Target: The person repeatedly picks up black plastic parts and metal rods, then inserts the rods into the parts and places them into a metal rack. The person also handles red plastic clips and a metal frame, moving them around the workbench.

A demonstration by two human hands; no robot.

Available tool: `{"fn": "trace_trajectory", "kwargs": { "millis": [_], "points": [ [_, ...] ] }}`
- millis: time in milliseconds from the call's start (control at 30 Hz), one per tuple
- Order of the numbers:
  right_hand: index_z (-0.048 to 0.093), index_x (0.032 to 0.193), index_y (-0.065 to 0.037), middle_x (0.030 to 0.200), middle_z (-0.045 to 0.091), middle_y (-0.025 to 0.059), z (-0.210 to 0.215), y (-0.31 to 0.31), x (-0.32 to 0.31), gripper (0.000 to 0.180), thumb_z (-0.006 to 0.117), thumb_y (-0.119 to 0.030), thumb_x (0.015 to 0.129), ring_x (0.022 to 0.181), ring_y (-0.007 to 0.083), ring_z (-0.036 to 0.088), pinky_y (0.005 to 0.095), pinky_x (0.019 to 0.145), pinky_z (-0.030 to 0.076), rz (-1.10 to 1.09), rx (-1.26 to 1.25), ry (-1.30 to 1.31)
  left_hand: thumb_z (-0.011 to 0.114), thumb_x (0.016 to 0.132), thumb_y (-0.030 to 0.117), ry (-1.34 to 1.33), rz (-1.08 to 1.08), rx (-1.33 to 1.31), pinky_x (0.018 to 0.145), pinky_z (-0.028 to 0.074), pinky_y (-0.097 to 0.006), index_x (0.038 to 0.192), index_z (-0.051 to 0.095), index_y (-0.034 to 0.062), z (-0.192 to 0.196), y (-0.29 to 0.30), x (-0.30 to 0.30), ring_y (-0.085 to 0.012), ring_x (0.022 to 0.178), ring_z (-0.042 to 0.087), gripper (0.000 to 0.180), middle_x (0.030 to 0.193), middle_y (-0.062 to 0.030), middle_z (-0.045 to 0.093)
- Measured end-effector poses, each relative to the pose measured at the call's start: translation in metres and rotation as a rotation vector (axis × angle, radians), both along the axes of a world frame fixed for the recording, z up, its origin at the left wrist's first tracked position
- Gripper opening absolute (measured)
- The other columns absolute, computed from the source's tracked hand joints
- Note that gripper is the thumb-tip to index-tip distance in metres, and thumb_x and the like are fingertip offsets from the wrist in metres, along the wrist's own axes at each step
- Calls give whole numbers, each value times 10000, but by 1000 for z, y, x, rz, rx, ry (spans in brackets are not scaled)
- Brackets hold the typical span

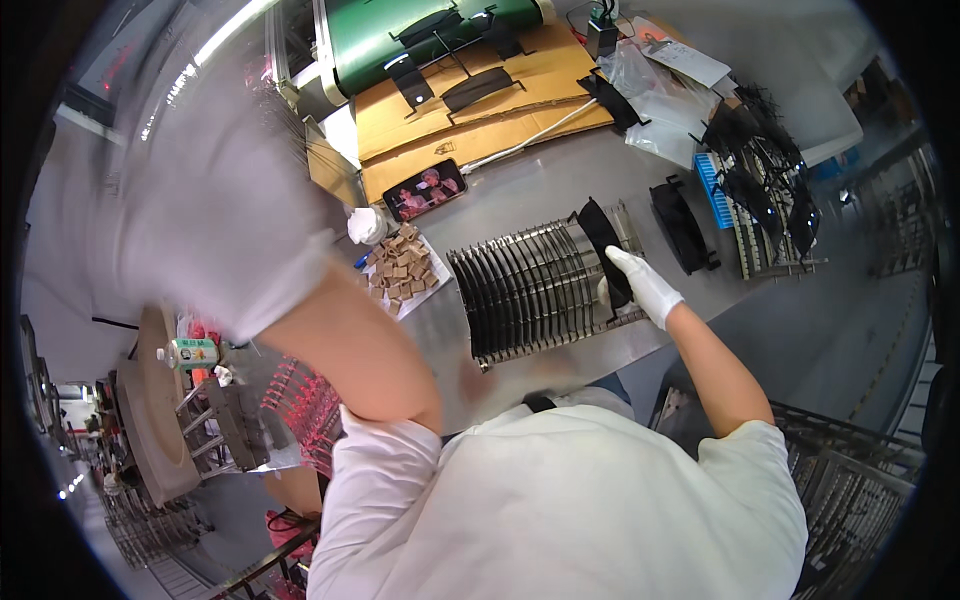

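Observation:
My right hand [640,285], in a white glove, is shut on a flat black curved part [603,245] at the right end of a slotted metal rack [530,290]. The rack lies on the grey metal table [520,190] and holds several thin black parts standing in a row. My left hand [200,200], also in white, is raised close to the camera at the upper left. It is a large blur, so its fingers cannot be made out. My bare left forearm runs down from it to my white shirt.
Small brown squares [400,270] lie on a white sheet left of the rack. Behind are a phone [424,189], cardboard sheets [470,100] and a green conveyor belt [400,30]. Another black part [680,228], a blue rack [712,180] and plastic bags [650,90] sit right. A bottle [190,353] stands far left.

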State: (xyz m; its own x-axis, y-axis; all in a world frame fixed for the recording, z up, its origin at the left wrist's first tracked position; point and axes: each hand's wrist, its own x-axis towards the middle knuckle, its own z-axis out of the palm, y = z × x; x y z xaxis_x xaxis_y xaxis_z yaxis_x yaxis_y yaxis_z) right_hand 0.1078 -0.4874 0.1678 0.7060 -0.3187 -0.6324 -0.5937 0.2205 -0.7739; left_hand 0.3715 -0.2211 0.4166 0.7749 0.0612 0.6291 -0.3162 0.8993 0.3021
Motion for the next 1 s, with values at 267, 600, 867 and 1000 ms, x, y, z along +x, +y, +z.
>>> {"fn": "trace_trajectory", "kwargs": {
  "millis": [267, 600, 867, 1000],
  "points": [
    [406, 1553, -65, 1180, 709, 249, -41, -14, -5, 791, 417, -646, 1017, 1154, 342, 665, 507, 786, 560, 298, -330, -54, 605, 1016, 163, -390, 52, 1094, 879, 552, -287, 1307, 636, -24, 9, -106, -69, -204, 995, 721, 348, 1153, -136, 721],
    [395, 1542, -103, 913, 698, 227, 51, -9, 55, 691, 473, -559, 1029, 845, 407, 686, 498, 733, 537, 413, -1168, -182, 570, 1021, 97, 351, -8, 1388, 909, 509, -263, 1289, 656, 6, -148, 39, -44, -126, 1009, 659, 296, 1094, -59, 722],
    [476, 1493, -216, 1269, 597, 169, 2, -60, 288, 584, 629, -391, 957, 1189, 357, 582, 461, 989, 483, 596, -1516, -274, 651, 992, 252, 442, -383, 1907, 861, 543, -308, 1193, 698, 30, -246, 87, -85, -152, 916, 706, 303, 995, -113, 755],
    [413, 1534, -309, 1365, 548, 152, -21, -91, 385, 783, 768, -355, 838, 1303, 364, 503, 516, 1034, 440, 619, -1657, -73, 628, 1014, 242, 588, -366, 1736, 826, 541, -287, 1198, 694, 17, -245, 105, -85, -117, 870, 679, 298, 977, -88, 749]
  ]
}}
